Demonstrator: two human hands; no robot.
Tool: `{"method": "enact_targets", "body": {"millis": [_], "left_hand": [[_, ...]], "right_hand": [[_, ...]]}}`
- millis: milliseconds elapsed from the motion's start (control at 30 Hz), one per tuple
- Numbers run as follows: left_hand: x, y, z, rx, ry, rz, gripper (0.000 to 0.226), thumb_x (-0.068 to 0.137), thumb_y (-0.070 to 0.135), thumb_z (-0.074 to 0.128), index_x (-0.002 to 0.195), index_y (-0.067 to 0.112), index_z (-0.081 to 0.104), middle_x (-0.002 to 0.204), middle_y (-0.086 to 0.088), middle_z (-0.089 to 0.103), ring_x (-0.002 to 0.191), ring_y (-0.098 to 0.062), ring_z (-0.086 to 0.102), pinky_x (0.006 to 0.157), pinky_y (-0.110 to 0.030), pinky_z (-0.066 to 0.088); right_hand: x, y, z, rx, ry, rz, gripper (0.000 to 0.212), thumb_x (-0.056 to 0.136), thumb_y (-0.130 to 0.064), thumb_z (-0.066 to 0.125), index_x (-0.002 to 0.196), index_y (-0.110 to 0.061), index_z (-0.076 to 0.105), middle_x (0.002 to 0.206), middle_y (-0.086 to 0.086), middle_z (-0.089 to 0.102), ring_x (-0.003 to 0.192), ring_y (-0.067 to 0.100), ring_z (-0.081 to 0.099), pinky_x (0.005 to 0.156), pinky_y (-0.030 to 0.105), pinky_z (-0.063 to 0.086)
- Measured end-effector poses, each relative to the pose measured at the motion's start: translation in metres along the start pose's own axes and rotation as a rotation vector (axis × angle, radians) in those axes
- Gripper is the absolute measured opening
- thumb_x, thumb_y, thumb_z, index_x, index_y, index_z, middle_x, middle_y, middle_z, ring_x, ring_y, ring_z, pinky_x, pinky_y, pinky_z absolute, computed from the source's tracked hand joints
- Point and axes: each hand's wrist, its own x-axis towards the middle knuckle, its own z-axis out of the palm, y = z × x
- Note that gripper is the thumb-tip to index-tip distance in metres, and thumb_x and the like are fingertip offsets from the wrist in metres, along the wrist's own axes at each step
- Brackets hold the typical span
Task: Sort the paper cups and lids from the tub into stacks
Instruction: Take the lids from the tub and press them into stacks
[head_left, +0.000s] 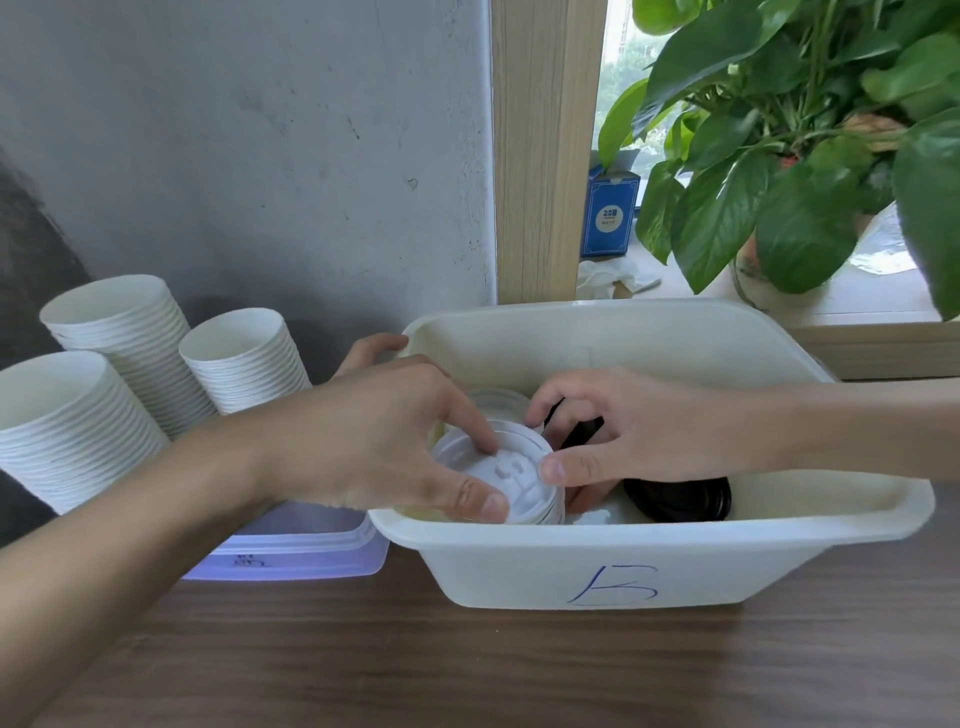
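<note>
A white tub (597, 566) marked with a blue "B" stands on the wooden table. Inside it, at the left end, is a stack of white lids (519, 483). My left hand (384, 447) grips this stack from the left, thumb on the front rim and a finger on top. My right hand (628, 431) pinches the stack's right rim between thumb and forefinger. Another white lid (501, 402) lies just behind. Black lids (675, 499) lie in the tub under my right hand. Three stacks of white paper cups (78, 431) lean on the table at the left.
A clear plastic container (296, 545) lies left of the tub, under my left forearm. Another hand (374, 348) holds the tub's far left corner. A grey wall stands behind, and a leafy plant (789, 156) and blue box (610, 213) sit on the sill.
</note>
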Motion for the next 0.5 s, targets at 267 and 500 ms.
{"method": "enact_targets", "body": {"millis": [267, 500], "left_hand": [[0.000, -0.010, -0.004, -0.064, -0.091, 0.025, 0.056, 0.066, 0.074, 0.066, 0.119, 0.056, 0.059, 0.124, 0.026, 0.051, 0.131, 0.026, 0.008, 0.115, -0.023, -0.019], [0.000, -0.015, -0.022, -0.056, -0.203, -0.019, 0.059, 0.067, 0.071, 0.073, 0.121, 0.068, 0.050, 0.123, 0.044, 0.050, 0.136, -0.001, 0.025, 0.119, -0.037, 0.019]], "right_hand": [[-0.005, 0.001, 0.001, 0.054, -0.082, 0.054, 0.041, 0.084, -0.029, 0.068, 0.119, -0.014, 0.052, 0.109, 0.023, 0.067, 0.097, 0.032, 0.070, 0.090, 0.044, 0.056], [-0.004, -0.003, 0.000, 0.044, -0.114, 0.042, 0.039, 0.087, -0.029, 0.065, 0.123, -0.026, 0.051, 0.106, 0.017, 0.071, 0.097, 0.031, 0.070, 0.091, 0.043, 0.055]]}}
